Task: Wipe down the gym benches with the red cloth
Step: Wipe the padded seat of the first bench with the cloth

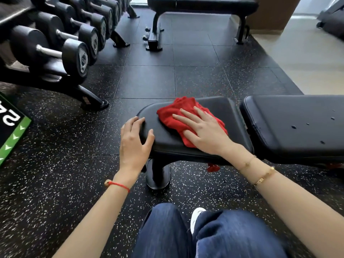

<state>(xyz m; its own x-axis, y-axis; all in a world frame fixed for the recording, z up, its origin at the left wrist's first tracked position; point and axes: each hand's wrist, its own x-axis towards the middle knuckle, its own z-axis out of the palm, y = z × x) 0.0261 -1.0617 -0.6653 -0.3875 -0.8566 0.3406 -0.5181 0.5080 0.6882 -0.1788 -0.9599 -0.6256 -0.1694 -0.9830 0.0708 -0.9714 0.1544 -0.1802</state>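
A black padded gym bench stands in front of me, with its seat pad [219,107] at centre and its longer back pad [297,118] to the right. The crumpled red cloth [175,112] lies on the seat pad. My right hand [202,131] presses flat on the cloth, fingers spread and pointing up-left. My left hand [135,142] grips the seat pad's left front corner, thumb on top. A second black bench [204,4] stands farther off at the top of the view.
A dumbbell rack [61,43] with several black dumbbells runs along the left. A black and green box [11,131] sits at the left edge. My knees in blue jeans [204,233] are below the bench. The floor is speckled black rubber tile [149,81].
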